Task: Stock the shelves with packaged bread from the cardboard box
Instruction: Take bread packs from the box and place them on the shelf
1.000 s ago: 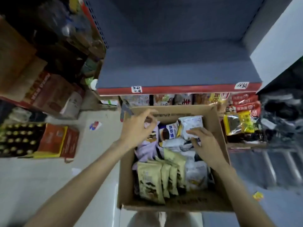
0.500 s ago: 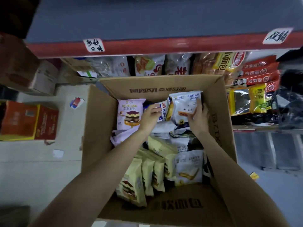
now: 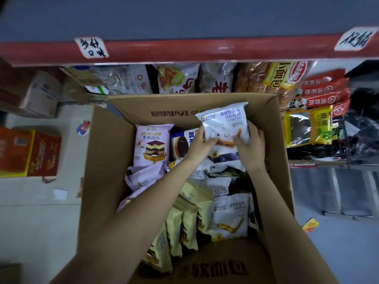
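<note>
The open brown cardboard box [image 3: 106, 160] filled the middle of the view, its near flap cut off at six o'clock, and sat larger in frame than half a second earlier. Above it, at twelve o'clock, ran the grey shelf with a red front edge [image 3: 184, 51], with stocked bags beneath, partly hidden by the edge. At one o'clock in the box, the white blue-printed bread packet [image 3: 225, 119] had been lifted clear of the pile, where before it lay among the others. The left hand [image 3: 202, 143] pinched its lower left corner; the right hand [image 3: 251, 140] gripped its lower right edge. The lilac mousse bread packet [image 3: 152, 145] stood at eleven o'clock; small print was unreadable.
</note>
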### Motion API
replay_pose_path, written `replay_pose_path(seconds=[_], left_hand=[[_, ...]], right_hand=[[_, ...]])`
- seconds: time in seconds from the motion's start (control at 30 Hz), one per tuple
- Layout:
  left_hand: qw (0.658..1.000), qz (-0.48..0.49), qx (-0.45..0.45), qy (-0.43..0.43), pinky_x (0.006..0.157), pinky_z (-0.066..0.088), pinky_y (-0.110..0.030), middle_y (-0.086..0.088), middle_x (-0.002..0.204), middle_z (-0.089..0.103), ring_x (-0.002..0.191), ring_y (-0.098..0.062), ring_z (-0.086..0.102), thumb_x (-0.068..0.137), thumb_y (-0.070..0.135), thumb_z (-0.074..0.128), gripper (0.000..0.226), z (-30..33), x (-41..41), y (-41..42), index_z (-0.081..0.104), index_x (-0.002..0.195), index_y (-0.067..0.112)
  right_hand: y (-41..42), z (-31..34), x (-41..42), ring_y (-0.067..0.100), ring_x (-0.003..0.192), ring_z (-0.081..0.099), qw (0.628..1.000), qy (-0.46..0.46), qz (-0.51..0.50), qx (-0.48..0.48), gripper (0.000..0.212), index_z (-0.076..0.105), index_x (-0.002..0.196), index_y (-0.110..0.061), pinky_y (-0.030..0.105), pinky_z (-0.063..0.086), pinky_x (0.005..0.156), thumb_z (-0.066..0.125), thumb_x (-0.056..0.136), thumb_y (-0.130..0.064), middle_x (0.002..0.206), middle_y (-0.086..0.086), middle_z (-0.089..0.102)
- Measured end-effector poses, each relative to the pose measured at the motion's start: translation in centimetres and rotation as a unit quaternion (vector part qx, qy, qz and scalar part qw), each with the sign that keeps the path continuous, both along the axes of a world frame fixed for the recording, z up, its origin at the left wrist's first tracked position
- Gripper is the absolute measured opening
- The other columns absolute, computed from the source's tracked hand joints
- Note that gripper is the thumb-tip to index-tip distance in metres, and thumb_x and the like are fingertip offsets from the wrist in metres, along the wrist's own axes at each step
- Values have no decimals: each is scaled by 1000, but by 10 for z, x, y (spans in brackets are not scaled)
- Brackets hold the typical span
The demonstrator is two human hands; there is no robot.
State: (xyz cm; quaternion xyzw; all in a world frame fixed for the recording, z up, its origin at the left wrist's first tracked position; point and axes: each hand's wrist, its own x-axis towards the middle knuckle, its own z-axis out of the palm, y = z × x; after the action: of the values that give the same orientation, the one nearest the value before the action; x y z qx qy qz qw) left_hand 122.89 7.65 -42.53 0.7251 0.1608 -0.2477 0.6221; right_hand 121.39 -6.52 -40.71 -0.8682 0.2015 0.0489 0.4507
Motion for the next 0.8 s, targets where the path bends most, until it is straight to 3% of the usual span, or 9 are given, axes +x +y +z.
replay_pose_path(seconds=[0.1, 0.17, 0.23, 0.33, 0.47, 0.6, 0.67, 0.73, 0.8], left_hand=[[999, 0, -25, -19, 94, 50, -38, -4, 137, 52, 123, -22, 52, 82, 34, 70, 78, 23, -9, 12, 28, 147, 25], [999, -17, -31, -33, 98, 47, -48, -4, 126, 57, 119, -22, 55, 84, 27, 71, 75, 44, -17, 22, 30, 147, 22], [997, -43, -26, -62, 102, 44, -46, 0, 138, 51, 128, -19, 48, 87, 26, 68, 72, 68, -25, 35, 29, 148, 24], [992, -67, -15, -105, 105, 42, -39, 7, 148, 39, 135, -13, 39, 88, 27, 65, 71, 117, -36, 61, 25, 147, 33], [973, -83, 26, -214, 104, 42, -37, 6, 139, 49, 129, -11, 46, 88, 30, 65, 57, 195, -49, 101, 37, 137, 37], [929, -67, 113, -346, 102, 39, -23, 19, 128, 52, 122, 2, 48, 92, 34, 55, 40, 274, -53, 136, 43, 129, 38], [905, -57, 144, -396, 98, 40, -20, 24, 123, 51, 117, 6, 49, 93, 33, 52, 38, 314, -48, 154, 41, 130, 34], [878, -48, 162, -449, 98, 42, -27, 20, 123, 51, 118, -1, 50, 95, 33, 50, 37, 355, -41, 171, 40, 130, 37], [848, -40, 170, -500, 98, 42, -30, 22, 124, 50, 120, -6, 50, 96, 34, 48, 36, 396, -32, 183, 37, 128, 45]], right_hand=[[-4, 33, -6, 8, 108, 42, 998, -34, 11, 49, 47, 48, 130, -25, 21, 36, 90, 63, 85, -23, 123, 12, 51], [-4, 56, -12, 15, 112, 50, 996, -23, 10, 91, 43, 48, 122, -32, 34, 45, 93, 62, 83, -38, 118, 7, 58], [-1, 82, -21, 20, 104, 60, 993, -11, 16, 117, 36, 46, 120, -30, 46, 50, 89, 61, 87, -36, 110, 3, 64], [7, 121, -37, 15, 95, 66, 989, -12, 45, 143, 27, 45, 112, -30, 43, 54, 86, 61, 91, -24, 107, 2, 69], [28, 182, -45, 12, 103, 64, 983, -26, 108, 145, 23, 47, 101, -36, 35, 51, 89, 60, 91, -21, 111, -1, 67], [44, 239, -45, 20, 104, 63, 982, -43, 163, 83, 22, 58, 114, -23, 39, 49, 93, 58, 92, -19, 108, 0, 67], [50, 266, -43, 14, 98, 62, 983, -75, 162, 49, 27, 58, 119, -18, 34, 48, 93, 59, 92, -14, 107, -3, 66], [57, 298, -39, 2, 96, 60, 975, -139, 164, 64, 26, 57, 115, -25, 29, 47, 95, 58, 92, -12, 104, -14, 64], [68, 335, -30, 3, 98, 62, 961, -204, 172, 76, 24, 56, 110, -33, 25, 48, 90, 57, 93, -17, 99, -15, 67]])
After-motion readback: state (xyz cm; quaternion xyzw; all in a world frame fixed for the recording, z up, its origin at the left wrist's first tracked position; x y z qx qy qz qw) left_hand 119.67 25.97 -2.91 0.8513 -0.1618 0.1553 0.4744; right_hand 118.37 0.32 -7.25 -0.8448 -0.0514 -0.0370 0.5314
